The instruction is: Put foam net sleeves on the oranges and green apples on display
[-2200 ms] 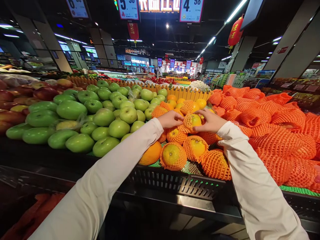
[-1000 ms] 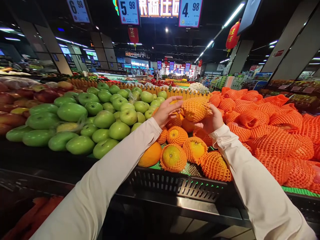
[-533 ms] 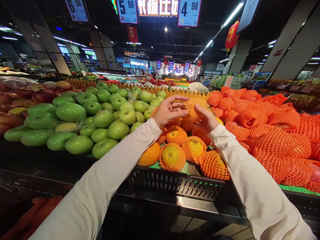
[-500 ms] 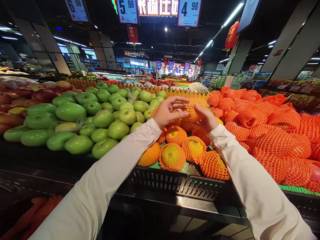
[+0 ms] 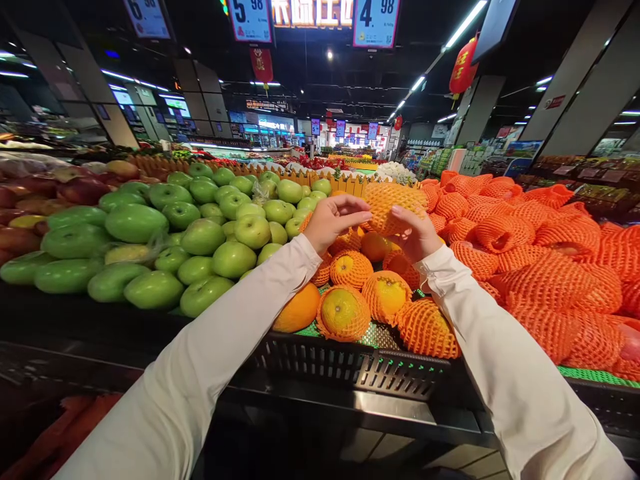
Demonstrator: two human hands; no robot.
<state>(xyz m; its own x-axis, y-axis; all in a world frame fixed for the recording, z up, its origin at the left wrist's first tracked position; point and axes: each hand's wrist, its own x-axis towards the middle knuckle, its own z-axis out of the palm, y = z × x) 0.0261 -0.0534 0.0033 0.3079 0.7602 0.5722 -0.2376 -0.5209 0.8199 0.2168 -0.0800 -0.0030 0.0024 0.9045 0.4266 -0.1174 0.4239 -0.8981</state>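
An orange in a yellow-orange foam net [image 5: 393,205] is held up above the front of the citrus pile. My right hand [image 5: 417,233] grips it from the right, with the thumb on the near side. From the left, my left hand [image 5: 333,223] has its thumb and fingers closed in on the net's left edge; the fingertips are partly hidden. Below both hands lie several netted oranges [image 5: 345,312] and one bare orange [image 5: 297,310] at the front left of the pile.
Green apples [image 5: 200,243] are heaped to the left, with red apples [image 5: 25,200] beyond them. Fruits in red-orange foam nets [image 5: 545,267] fill the right side. A black slotted basket edge [image 5: 345,363] runs along the front. Price signs [image 5: 375,23] hang overhead.
My left thumb and fingers have drawn closer together at the net's left side. The net looks wider and more spread than before. The view has shifted slightly.
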